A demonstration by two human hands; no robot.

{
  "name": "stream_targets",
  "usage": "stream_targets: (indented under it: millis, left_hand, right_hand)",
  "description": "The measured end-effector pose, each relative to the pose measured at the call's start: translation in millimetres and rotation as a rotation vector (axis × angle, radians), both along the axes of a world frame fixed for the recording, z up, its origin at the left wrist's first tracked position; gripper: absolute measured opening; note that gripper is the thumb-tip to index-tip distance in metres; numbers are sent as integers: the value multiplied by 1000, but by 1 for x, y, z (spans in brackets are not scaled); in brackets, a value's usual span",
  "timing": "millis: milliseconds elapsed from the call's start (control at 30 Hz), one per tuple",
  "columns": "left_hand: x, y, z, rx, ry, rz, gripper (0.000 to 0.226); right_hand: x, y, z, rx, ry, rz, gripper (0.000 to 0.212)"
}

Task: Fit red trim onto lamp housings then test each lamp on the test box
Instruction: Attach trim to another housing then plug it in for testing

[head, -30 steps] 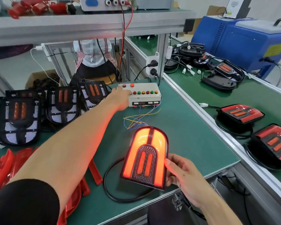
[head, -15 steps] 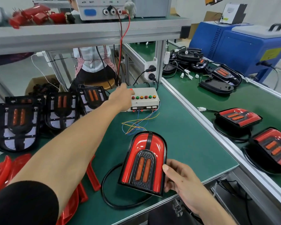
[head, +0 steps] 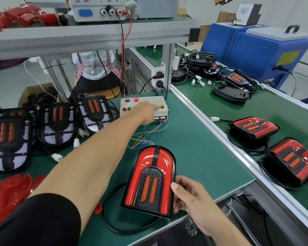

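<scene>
Nearest the bench edge, the right hand [head: 190, 197] grips the lamp [head: 150, 181] by its right side, thumb curled over the red trim, tilting it up off the green mat [head: 194, 157]; the lamp is dark, its two orange bars unlit, and its black cable [head: 112, 222] loops on the mat beneath. Down at the left lies a heap of loose red trim pieces [head: 11, 192]. The left forearm stretches straight across the mat, cutting off the view of part of the coloured wires [head: 146, 137]. Past it, bare lamp housings [head: 55, 125] stand in a row at the left. Further on, the left hand [head: 146, 112] rests on the test box [head: 144, 108], a finger stretched toward the buttons at its right end, covering several of them. On the neighbouring bench to the right sit two finished lamps [head: 252, 127]. Up top, a power supply [head: 100, 8] sits on the shelf.
</scene>
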State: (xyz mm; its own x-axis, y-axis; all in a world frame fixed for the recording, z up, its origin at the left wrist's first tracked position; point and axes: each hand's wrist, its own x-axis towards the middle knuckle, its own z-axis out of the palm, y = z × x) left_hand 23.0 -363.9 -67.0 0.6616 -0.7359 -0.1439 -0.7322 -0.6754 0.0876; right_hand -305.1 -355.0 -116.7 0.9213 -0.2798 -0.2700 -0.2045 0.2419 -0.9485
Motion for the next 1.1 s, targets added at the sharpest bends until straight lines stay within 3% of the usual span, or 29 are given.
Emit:
stream_targets:
  millis: [400,467,567,667,800,1000,1100]
  left_hand:
    - [-7,7,1,-26,55,-31,76]
    - [-12,13,2,-170,66,-62,59]
    - [-22,20,2,-312,99,-161,12]
    - [-28,22,-2,-190,165,-243,9]
    - [-30,23,-11,-29,78,-210,10]
    - [-36,28,-15,31,77,-200,22]
    - [-45,27,-6,96,100,-301,18]
  right_hand:
    - [0,1,-1,-19,25,-10,23]
    - [1,1,-1,-14,26,-11,23]
    - [1,1,0,-6,23,-8,23]
    - [0,1,0,-17,31,6,23]
    - [0,2,0,2,24,-2,23]
    - [-1,2,3,-5,8,-1,24]
    - [-1,2,3,1,5,-4,24]
